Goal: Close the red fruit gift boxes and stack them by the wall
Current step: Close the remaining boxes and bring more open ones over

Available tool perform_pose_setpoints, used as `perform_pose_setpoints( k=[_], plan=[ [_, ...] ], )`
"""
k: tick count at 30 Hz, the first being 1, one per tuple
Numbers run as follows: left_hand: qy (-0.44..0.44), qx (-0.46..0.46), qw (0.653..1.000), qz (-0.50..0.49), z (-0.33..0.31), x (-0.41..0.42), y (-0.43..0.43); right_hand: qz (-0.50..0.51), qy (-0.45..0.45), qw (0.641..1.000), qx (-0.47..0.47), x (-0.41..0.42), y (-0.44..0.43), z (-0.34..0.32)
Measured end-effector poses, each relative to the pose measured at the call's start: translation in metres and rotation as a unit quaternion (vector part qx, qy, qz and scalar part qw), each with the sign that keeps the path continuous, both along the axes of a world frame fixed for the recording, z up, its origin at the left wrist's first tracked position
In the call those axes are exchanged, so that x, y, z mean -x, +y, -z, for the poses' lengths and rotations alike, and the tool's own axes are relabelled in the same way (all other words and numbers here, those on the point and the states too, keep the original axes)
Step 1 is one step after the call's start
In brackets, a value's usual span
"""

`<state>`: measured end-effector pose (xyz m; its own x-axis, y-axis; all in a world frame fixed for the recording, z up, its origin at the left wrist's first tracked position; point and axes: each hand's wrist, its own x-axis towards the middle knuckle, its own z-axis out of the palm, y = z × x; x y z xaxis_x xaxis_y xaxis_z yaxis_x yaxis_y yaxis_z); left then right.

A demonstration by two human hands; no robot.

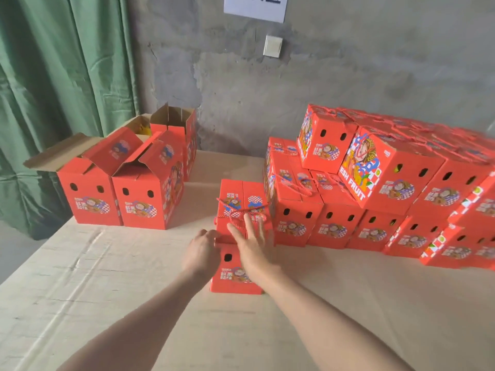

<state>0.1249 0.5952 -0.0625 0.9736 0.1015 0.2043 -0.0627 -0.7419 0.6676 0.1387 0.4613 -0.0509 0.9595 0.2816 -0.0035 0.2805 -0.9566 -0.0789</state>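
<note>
Cardboard like this looks light and stiff along its folds, though fruit inside would add weight and a hard squeeze could dent it. The closed red box (230, 282) is probably best taken by both side walls or by its rope handles (242, 213). It stands on the counter (107, 290) just left of the stack (388, 170) by the wall (348, 62). The right grip (251, 245) lies flat on the lid, fingers spread. The left grip (203, 249) meets the box's upper left edge, but I cannot tell whether it is curled round it. Open boxes (139, 191) wait well left of the stack.
</note>
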Motion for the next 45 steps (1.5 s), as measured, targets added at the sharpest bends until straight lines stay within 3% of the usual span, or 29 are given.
perform_pose_setpoints(
  k=[8, 11, 14, 17, 21, 29, 36, 39, 41, 42, 45],
  plan=[
    [0.065, -0.082, 0.991, 0.081, 0.001, -0.042, 0.021, -0.022, -0.004, 0.999, 0.029, -0.093, 0.015, 0.031],
    [0.07, -0.138, 0.988, 0.014, -0.003, -0.056, 0.035, 0.003, 0.003, 1.0, 0.016, -0.143, 0.015, 0.022],
    [0.03, -0.181, 0.981, -0.06, -0.014, -0.071, 0.063, 0.004, -0.061, 0.998, -0.004, -0.176, 0.025, 0.024],
    [0.04, -0.24, 0.964, -0.107, -0.03, -0.092, 0.099, -0.057, -0.064, 0.996, 0.035, -0.198, 0.027, 0.046],
    [0.065, -0.282, 0.946, -0.143, -0.043, -0.133, 0.139, -0.041, -0.063, 0.995, 0.067, -0.259, 0.018, 0.045],
    [0.078, -0.339, 0.923, -0.165, -0.017, -0.201, 0.185, 0.022, 0.02, 0.997, 0.077, -0.395, 0.01, 0.017],
    [-0.015, -0.323, 0.93, -0.175, 0.012, -0.213, 0.201, 0.05, 0.038, 0.994, 0.086, -0.443, 0.009, 0.016],
    [-0.013, -0.306, 0.933, -0.188, 0.019, -0.213, 0.202, 0.085, 0.009, 0.992, 0.09, -0.428, 0.027, 0.02],
    [-0.009, -0.303, 0.933, -0.195, 0.02, -0.214, 0.199, 0.05, -0.032, 0.998, 0.028, -0.401, 0.057, 0.031],
    [-0.01, -0.299, 0.935, -0.193, 0.021, -0.213, 0.197, -0.011, -0.031, 0.998, -0.047, -0.38, 0.078, 0.041],
    [-0.056, -0.212, 0.96, -0.173, 0.032, -0.197, 0.19, -0.2, 0.035, 0.937, -0.283, -0.301, 0.152, 0.056]
  ],
)
